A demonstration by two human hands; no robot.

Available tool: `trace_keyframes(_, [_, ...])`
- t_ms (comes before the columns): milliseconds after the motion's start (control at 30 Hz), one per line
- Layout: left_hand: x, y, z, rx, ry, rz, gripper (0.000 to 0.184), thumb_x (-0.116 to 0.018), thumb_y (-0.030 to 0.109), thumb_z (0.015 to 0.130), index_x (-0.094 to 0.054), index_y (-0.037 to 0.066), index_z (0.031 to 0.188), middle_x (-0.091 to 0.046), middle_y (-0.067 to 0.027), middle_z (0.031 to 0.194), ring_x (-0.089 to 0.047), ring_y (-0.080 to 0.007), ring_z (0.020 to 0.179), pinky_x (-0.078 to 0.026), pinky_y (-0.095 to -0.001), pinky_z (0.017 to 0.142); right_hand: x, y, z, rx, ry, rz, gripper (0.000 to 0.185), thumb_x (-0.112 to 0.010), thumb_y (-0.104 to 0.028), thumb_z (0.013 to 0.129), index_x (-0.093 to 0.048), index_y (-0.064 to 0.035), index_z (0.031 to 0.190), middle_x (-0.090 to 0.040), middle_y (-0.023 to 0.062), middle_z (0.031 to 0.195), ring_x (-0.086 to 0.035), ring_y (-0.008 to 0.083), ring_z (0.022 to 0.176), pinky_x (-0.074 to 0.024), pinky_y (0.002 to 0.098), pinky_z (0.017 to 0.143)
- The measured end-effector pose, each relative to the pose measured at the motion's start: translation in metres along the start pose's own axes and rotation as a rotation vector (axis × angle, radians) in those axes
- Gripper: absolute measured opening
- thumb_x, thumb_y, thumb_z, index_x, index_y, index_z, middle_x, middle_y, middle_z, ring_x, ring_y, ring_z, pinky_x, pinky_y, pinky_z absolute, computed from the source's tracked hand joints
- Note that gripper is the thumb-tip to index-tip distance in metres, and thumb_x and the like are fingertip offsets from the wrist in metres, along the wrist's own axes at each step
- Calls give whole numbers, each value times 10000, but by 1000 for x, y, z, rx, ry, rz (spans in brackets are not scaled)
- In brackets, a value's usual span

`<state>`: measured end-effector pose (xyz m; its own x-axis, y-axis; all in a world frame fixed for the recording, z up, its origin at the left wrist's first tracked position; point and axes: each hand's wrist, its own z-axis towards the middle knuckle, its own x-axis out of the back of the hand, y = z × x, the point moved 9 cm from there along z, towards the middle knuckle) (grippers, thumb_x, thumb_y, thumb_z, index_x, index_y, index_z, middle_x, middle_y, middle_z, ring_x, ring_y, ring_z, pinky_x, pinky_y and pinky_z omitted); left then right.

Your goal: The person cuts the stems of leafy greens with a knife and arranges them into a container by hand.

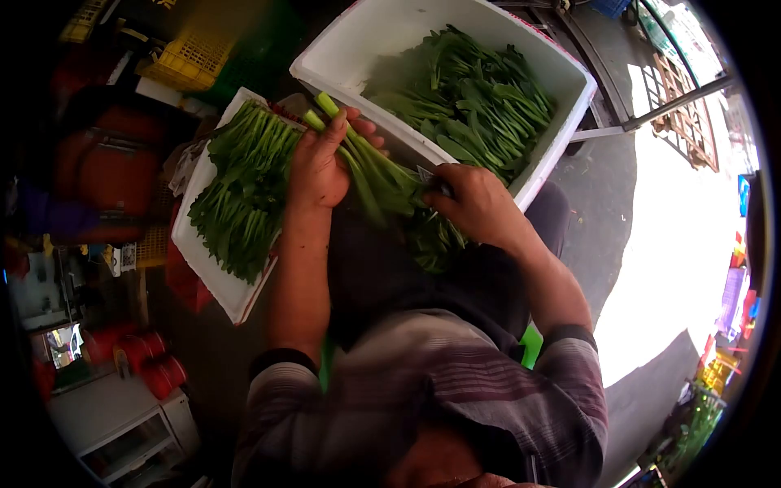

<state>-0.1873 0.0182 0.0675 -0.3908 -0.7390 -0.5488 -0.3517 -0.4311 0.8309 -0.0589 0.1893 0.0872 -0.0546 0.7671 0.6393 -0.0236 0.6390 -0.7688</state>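
Note:
My left hand (324, 163) is closed around the thick pale stalks of a leafy green vegetable (368, 167), whose leaves hang over my lap. My right hand (478, 203) grips a small knife (425, 174); only a bit of its blade and dark handle shows, right beside the leaves. Beyond my hands stands a white foam box (342, 61) with a heap of the same greens (480, 102) inside. To the left, a white foam tray (234, 302) bears greens (244, 183) laid in rows. More leaves (435, 241) lie low between my knees.
Yellow plastic crates (194, 58) stand at the upper left. A white cabinet (122, 419) and red containers (154, 366) are at the lower left. On the right, a metal frame bar (679, 102) reaches out near the box, with a brown rack (683, 114) on sunlit ground.

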Motion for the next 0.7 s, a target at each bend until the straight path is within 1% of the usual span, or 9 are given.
trace_keyframes(100, [2,-8,-2,28,-47,-79,313,-605,293,1048,-614,35,1225,-673,-125,1018,-688,-320,991,-588,-539,861,-11,9,-4,-58,-33,-14,353,-726,-233,876,-692,34,1106,-681,251,868,-674,419,864,-517,455,784])
trace_keyframes(233, [-11,-12,-10,-13,-159,-1,328,-594,309,1056,-612,33,1232,-628,-74,920,-697,-280,876,-603,-515,839,-9,14,-12,-69,-16,64,433,-734,-318,902,-678,47,1127,-668,222,928,-666,390,860,-511,435,786])
trace_keyframes(267, [-14,-13,-16,-25,-132,107,324,-581,290,1067,-607,21,1246,-602,-43,861,-667,-213,783,-600,-440,770,-2,14,-14,-46,36,85,463,-732,-351,910,-673,54,1128,-661,210,938,-662,382,860,-509,430,787])
trace_keyframes(300, [-21,-13,-23,-25,-132,171,321,-576,282,1070,-607,17,1247,-596,-38,845,-654,-196,769,-589,-417,748,5,13,-15,-28,87,106,495,-731,-384,918,-668,60,1128,-654,199,949,-658,373,860,-507,425,788])
trace_keyframes(333, [-29,-15,-30,-22,-137,231,317,-571,275,1073,-606,12,1248,-590,-34,830,-640,-178,756,-578,-395,727,14,5,-16,4,75,88,502,-664,-413,979,-656,48,1178,-635,207,1009,-652,423,870,-502,470,768])
trace_keyframes(467, [-42,-30,-48,1,-196,435,258,-580,193,1063,-641,3,1226,-595,-19,800,-603,-118,725,-518,-301,686,31,-26,-18,165,87,186,402,-593,-301,1029,-596,17,1274,-633,210,1020,-642,439,909,-495,478,808])
trace_keyframes(567, [-46,-40,-56,38,-200,531,242,-620,152,1028,-662,10,1220,-627,-18,813,-592,-99,728,-500,-281,686,27,-45,-17,233,34,180,468,-594,-324,1032,-561,29,1337,-611,191,1002,-629,392,945,-491,434,831])
trace_keyframes(633, [-47,-42,-62,89,-192,601,244,-638,153,1015,-663,6,1208,-651,-30,834,-598,-110,738,-500,-287,692,26,-50,-18,221,36,152,483,-624,-314,1011,-553,22,1350,-647,231,1083,-641,432,985,-504,467,846])
trace_keyframes(700, [-54,-41,-66,41,-236,661,224,-628,175,1040,-638,17,1198,-623,-2,841,-561,-69,728,-470,-251,656,25,-52,-19,241,56,141,482,-634,-309,1003,-558,21,1345,-661,254,1127,-648,450,1005,-509,482,853])
